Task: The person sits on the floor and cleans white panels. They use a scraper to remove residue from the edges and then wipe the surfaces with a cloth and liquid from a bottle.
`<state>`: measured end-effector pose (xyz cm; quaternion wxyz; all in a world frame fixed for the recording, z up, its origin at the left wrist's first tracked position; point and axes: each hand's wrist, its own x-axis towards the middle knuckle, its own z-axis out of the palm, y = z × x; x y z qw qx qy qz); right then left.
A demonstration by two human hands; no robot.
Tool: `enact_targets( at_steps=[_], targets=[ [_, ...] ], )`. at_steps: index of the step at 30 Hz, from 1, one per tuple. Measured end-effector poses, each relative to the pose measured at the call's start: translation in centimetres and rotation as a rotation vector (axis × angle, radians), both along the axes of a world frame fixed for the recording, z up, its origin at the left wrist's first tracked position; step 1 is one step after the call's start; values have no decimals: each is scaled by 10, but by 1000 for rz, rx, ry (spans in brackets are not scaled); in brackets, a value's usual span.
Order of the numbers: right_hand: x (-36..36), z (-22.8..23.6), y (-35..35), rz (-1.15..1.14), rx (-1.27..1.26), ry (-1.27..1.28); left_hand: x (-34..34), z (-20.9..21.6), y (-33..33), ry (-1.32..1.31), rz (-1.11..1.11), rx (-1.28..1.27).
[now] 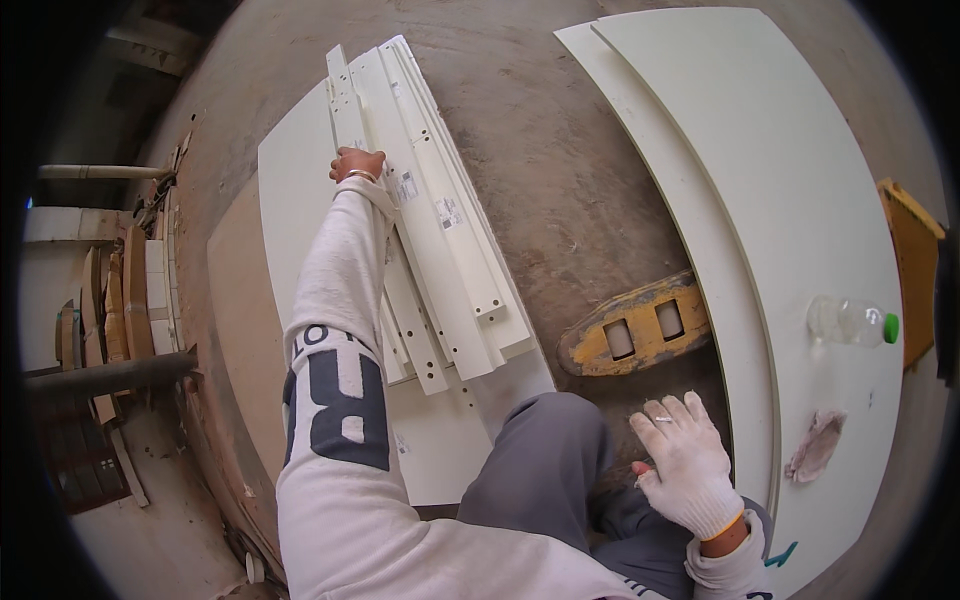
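My left hand (357, 163), bare with a bracelet at the wrist, reaches to the far part of a stack of white boards. Its fingers curl over a long narrow white strip (345, 105) with drilled holes, lying lengthwise on the stack. Beside it are several more white strips (440, 235), some with holes and paper labels, resting on wider white panels (295, 190). In a white knit glove, my right hand (690, 460) hovers by my knee with its fingers spread and nothing in them. A thumb tip pokes bare out of the glove.
Large white panels (770, 150) lie on the right, bearing a clear bottle with a green cap (850, 322) and a crumpled glove or cloth (818, 445). A worn yellow pallet-truck fork (590, 350) juts from under them. Wood offcuts (135, 290) stand at the left wall.
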<state>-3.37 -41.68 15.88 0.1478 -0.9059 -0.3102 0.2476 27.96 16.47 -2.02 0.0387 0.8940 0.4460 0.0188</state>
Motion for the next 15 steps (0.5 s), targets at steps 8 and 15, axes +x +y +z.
enact_targets(
  at_steps=[8, 15],
  targets=[
    [6, -11, -5, 48, 13, -11, -49, 14, 49, -21, -47, -280],
    [-3, 5, 3, 61, -23, -76, -292, 84, -75, -728, -31, -877]
  ],
)
